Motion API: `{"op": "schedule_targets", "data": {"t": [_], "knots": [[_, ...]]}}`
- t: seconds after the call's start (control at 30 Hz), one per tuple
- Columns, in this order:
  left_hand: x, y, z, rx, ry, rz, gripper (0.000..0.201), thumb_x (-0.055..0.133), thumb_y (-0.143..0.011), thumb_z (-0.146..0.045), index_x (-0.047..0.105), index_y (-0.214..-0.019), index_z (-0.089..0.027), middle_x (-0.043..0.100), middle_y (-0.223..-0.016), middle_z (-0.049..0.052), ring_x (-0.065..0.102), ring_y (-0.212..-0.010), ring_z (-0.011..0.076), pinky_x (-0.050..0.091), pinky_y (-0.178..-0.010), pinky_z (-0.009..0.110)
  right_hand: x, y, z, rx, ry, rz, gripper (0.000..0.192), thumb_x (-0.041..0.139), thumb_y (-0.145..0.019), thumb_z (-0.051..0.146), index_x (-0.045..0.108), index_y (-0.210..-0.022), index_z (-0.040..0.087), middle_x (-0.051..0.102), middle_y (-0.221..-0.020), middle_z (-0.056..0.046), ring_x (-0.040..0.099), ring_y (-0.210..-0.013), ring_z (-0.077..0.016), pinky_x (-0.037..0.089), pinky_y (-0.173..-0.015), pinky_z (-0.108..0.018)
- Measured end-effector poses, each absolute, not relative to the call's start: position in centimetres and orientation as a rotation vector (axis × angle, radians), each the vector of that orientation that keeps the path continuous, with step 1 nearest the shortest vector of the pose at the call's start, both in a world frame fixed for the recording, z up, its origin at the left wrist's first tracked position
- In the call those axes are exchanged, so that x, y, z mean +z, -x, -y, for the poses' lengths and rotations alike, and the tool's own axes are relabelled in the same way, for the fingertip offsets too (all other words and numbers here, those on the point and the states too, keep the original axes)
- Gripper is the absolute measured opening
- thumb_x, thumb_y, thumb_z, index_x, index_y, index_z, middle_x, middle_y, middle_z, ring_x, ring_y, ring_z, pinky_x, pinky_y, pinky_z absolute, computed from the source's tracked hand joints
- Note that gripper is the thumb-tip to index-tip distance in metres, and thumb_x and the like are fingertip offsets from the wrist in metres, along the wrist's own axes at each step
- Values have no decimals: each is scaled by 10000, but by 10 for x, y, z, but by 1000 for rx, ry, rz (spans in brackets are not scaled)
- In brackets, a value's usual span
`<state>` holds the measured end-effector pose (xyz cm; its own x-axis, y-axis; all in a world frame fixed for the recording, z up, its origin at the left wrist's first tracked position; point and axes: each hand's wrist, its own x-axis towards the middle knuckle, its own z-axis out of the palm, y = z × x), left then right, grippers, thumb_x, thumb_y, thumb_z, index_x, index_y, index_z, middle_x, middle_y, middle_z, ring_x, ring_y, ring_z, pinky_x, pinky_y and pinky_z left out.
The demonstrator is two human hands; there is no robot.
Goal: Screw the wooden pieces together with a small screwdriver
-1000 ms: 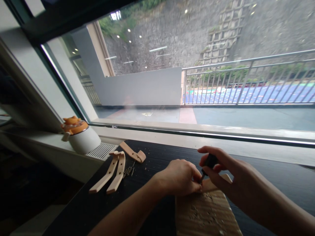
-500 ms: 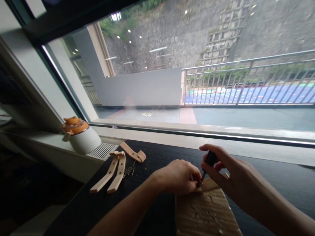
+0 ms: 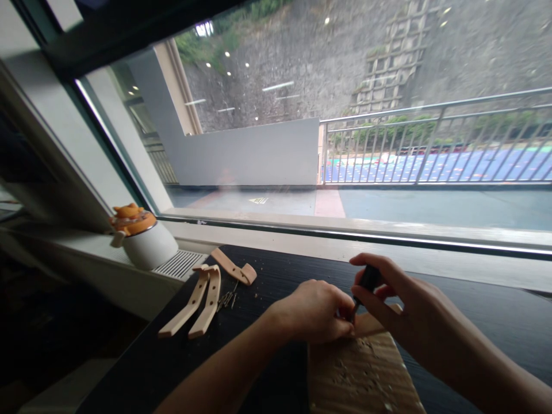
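My right hand [image 3: 397, 293] grips a screwdriver [image 3: 368, 280] by its black handle, the shaft slanting down to the left. Around the tip, the fingers of my left hand [image 3: 319, 310] are closed on the near end of a pale wooden hook [image 3: 371, 323]; whether they also pinch a screw is hidden. That hook lies across the far end of a wooden board [image 3: 362, 374], which is pitted with small holes and crumbs. To the left, two bent wooden hooks [image 3: 206, 310] with drilled holes lie side by side, next to several loose screws [image 3: 227, 299].
Another wooden hook [image 3: 234, 267] lies farther back on the black table [image 3: 276, 270]. A white mug [image 3: 150, 247] with an orange animal-shaped lid stands on the sill, beside a vent grille [image 3: 181, 264]. The window [image 3: 259, 155] rises behind the table.
The screwdriver's shaft shows less between my fingers, and my left fingertips have shifted slightly right around its tip. The hooks, screws and board stay in place.
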<state>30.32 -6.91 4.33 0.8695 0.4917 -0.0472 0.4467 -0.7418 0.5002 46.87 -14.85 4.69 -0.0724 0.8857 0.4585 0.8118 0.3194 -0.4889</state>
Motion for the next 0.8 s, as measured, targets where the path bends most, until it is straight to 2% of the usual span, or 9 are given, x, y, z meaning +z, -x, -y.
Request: {"op": "schedule_targets", "data": {"t": [0.23,0.5,0.67,0.8], "knots": [[43,-304,70,126,-2568,-689,99,617,-772,-265,669,-738,-189,669,-699,-15,611,-684,136,386,-598,196,49,-470,153,284,1484,1883,341,451,-936,319,457,-1276,337,718,-944,-16,681,-706,-154,532,-612,-266],[45,-305,72,148,-2562,-710,92,602,-758,-239,671,-717,-194,662,-672,-19,596,-646,128,374,-584,200,46,-470,147,171,1505,1877,345,508,-898,312,480,-1241,330,711,-792,18,674,-638,-155,496,-529,-236],[45,-304,72,118,-2559,-718,104,606,-760,-235,702,-749,-196,675,-680,-14,590,-636,133,375,-584,208,49,-469,150,174,1515,1848,378,478,-901,312,493,-1277,354,713,-926,-19,687,-685,-166,525,-547,-256],[43,-305,71,140,-2550,-710,92,611,-747,-225,699,-748,-195,686,-706,-11,607,-668,139,382,-593,205,48,-470,148,165,1484,1854,367,486,-916,330,485,-1282,360,713,-860,3,685,-672,-157,522,-551,-246]]}}
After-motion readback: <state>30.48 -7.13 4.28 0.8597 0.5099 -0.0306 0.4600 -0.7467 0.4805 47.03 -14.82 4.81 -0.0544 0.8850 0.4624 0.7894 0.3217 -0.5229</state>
